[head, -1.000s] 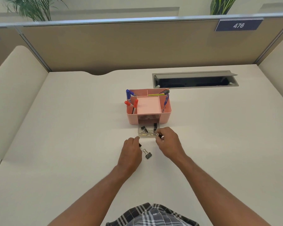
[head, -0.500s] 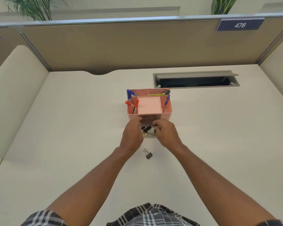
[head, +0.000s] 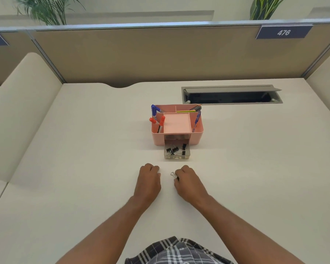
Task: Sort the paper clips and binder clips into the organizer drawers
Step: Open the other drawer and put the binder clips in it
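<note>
Change since earlier frames: both hands have drawn back from the drawer toward the lower centre of the frame; the loose binder clip that lay bare on the desk is now at the right hand's fingertips.
Binder clip (head: pixel 174 175): centre of frame, slightly below the middle. Its wire handle pokes out up and to the left of the right hand's curled fingers; the black body is mostly hidden by them. Whether it is lifted off the desk cannot be told.
Right hand (head: pixel 189 182): fingers curled together and pinched on the binder clip, knuckles toward the drawer.
Left hand (head: pixel 148 181): just left of the right hand, a bare gap of desk between them. Fingers curled into a loose fist, nothing visible in it, not touching the clip.
Drawer (head: pixel 177 156): clear, pulled out of the organizer's front, just above the two hands. Several black binder clips (head: pixel 171 151) lie inside.
Organizer (head: pixel 156 139): pink, centre of frame, above the drawer. Blue and red markers (head: pixel 154 111) stand in its left compartments; pens lean in the back and right ones; the middle tray looks bare.
Desk (head: pixel 84 168): off-white.
Cable slot (head: pixel 231 96): grey, open, upper right of the organizer.
Partition (head: pixel 141 54): tan, with a plate reading 476 (head: pixel 283 32) in the upper right.
</note>
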